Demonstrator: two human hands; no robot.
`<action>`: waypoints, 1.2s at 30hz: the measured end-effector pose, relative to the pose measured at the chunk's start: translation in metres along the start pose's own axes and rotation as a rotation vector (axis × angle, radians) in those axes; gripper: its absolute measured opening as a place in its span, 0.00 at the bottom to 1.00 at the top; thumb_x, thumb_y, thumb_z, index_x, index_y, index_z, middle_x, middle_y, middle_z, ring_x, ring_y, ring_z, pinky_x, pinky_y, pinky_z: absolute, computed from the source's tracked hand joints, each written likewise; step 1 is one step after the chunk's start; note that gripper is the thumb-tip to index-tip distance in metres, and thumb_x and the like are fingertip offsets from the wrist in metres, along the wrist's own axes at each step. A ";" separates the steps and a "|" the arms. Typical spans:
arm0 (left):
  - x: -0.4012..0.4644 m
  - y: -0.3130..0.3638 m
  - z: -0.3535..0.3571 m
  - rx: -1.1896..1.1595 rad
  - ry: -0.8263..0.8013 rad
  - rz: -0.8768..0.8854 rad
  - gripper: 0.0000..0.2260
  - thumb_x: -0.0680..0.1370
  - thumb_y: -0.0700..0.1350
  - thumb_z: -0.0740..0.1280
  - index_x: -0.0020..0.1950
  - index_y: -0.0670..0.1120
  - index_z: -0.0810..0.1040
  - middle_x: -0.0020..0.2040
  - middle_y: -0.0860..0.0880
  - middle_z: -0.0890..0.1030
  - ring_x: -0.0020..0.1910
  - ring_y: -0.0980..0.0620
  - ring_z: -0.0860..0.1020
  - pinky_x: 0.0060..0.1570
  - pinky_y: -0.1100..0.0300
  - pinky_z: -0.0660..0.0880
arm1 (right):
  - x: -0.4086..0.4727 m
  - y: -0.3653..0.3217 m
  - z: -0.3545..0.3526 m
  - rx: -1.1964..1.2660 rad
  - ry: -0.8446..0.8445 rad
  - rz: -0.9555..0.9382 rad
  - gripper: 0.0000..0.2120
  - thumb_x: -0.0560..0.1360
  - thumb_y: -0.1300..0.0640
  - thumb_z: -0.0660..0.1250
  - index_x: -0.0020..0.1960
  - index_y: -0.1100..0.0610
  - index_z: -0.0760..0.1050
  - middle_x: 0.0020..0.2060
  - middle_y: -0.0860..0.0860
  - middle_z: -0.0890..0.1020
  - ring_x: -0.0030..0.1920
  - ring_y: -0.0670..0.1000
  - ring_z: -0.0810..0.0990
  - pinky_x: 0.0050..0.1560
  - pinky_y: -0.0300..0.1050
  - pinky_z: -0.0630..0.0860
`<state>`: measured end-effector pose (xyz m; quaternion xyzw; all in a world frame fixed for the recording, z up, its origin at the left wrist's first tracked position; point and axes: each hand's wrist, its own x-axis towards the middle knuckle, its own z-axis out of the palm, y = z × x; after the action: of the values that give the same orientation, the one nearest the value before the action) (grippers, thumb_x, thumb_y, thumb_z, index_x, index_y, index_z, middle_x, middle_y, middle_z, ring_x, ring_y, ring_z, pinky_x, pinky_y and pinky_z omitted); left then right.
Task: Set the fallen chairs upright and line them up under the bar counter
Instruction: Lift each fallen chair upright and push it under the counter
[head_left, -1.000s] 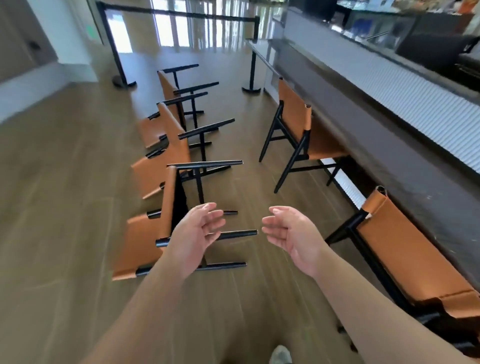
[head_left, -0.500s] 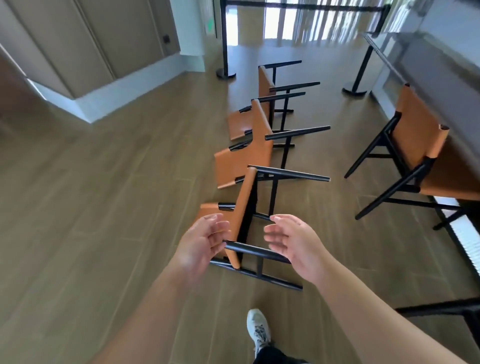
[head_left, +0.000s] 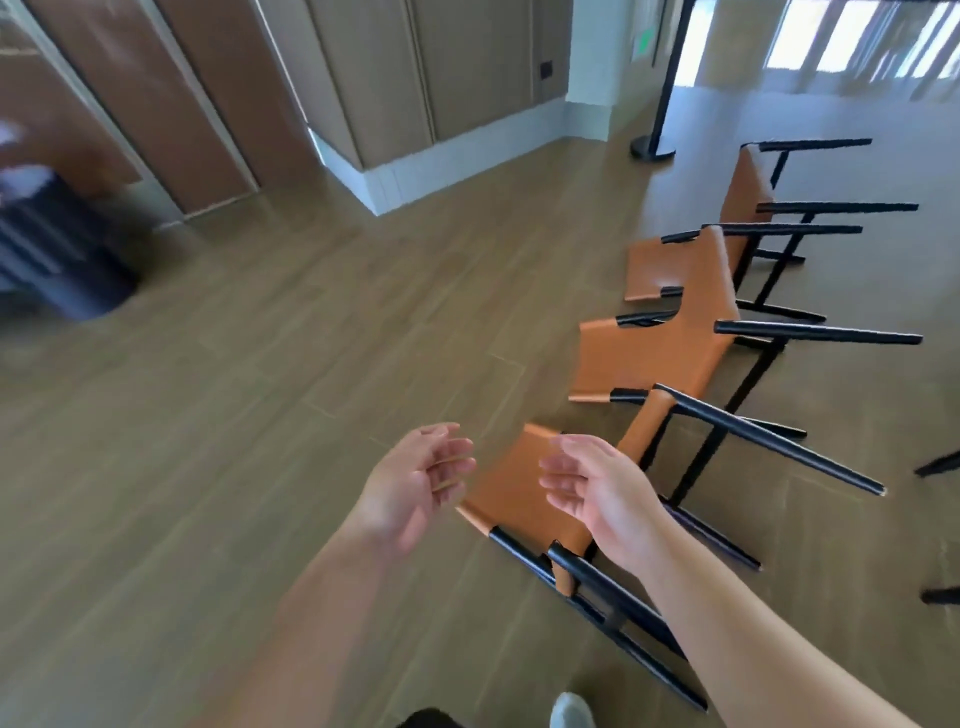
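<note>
While three chairs (head_left: 649, 358) lie toppled, both hands (head_left: 415, 488) hover empty.

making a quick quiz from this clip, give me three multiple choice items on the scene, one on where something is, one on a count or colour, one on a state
1. Where does the nearest fallen chair lie?
A. on the wooden floor, below both hands
B. on a counter
C. against the dark bin

2. How many fallen chairs with orange seats show?
A. one
B. three
C. five

3. What are the hands doing?
A. both grip a chair leg
B. the left carries a chair
C. both are open and hold nothing

Answers:
1 A: the nearest chair is tipped over on the floor, far from the bin.
2 B: behind it lie the middle chair and the far chair, also tipped over.
3 C: the left hand and right hand show relaxed fingers with nothing in them.
</note>
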<state>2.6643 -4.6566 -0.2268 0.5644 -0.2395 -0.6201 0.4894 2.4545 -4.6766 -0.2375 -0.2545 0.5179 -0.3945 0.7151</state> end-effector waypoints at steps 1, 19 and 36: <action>0.002 0.007 -0.014 -0.020 0.024 0.012 0.09 0.83 0.45 0.57 0.55 0.47 0.77 0.44 0.49 0.84 0.41 0.52 0.80 0.42 0.56 0.71 | 0.007 -0.001 0.016 -0.018 -0.031 0.010 0.10 0.81 0.59 0.63 0.59 0.62 0.78 0.46 0.58 0.81 0.45 0.55 0.81 0.49 0.50 0.77; 0.137 0.136 -0.318 -0.144 0.103 0.030 0.10 0.83 0.45 0.58 0.58 0.45 0.78 0.49 0.47 0.83 0.45 0.51 0.81 0.45 0.56 0.72 | 0.176 0.025 0.342 -0.246 -0.115 0.037 0.08 0.80 0.60 0.62 0.55 0.58 0.78 0.41 0.55 0.83 0.42 0.53 0.82 0.47 0.49 0.77; 0.272 0.264 -0.422 -0.175 -0.018 0.098 0.10 0.82 0.47 0.59 0.59 0.47 0.78 0.50 0.47 0.84 0.47 0.50 0.82 0.49 0.53 0.73 | 0.285 -0.027 0.487 -0.152 -0.098 -0.094 0.07 0.78 0.59 0.65 0.53 0.57 0.80 0.42 0.54 0.84 0.42 0.53 0.84 0.44 0.47 0.78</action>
<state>3.1795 -4.8950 -0.2337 0.5015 -0.2159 -0.6190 0.5645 2.9486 -4.9499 -0.2075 -0.3511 0.4982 -0.3740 0.6991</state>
